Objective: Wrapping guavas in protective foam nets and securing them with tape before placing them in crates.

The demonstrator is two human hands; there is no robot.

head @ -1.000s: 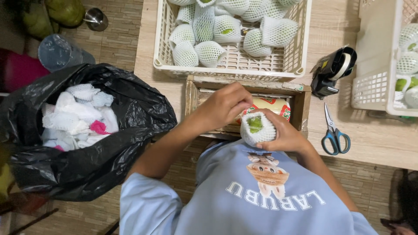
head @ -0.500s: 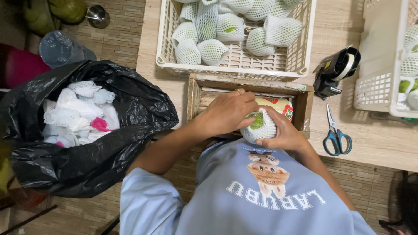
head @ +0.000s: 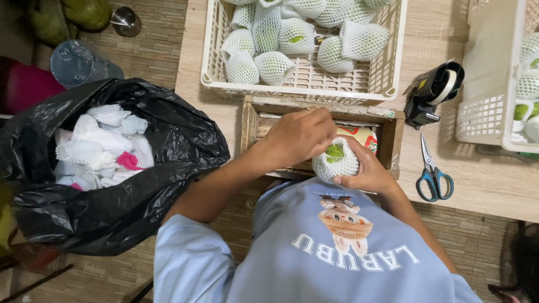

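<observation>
Since a moment ago, my left hand (head: 300, 134) slides over the fruit (head: 335, 159) – fingers curled on its net; right hand (head: 368, 174) cups it underneath, above the crate (head: 396, 137).

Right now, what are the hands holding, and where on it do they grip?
Both hold one green fruit in a white foam net. The right hand cups it from below and the side; the left hand covers its top, fingers at the net's opening.

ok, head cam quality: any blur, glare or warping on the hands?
Head view: both hands, left and right, and the netted fruit look sharp; lighting soft and even, no glare; wide-angle bend shows at the basket edges; the black bag holds deep shadow.
</observation>
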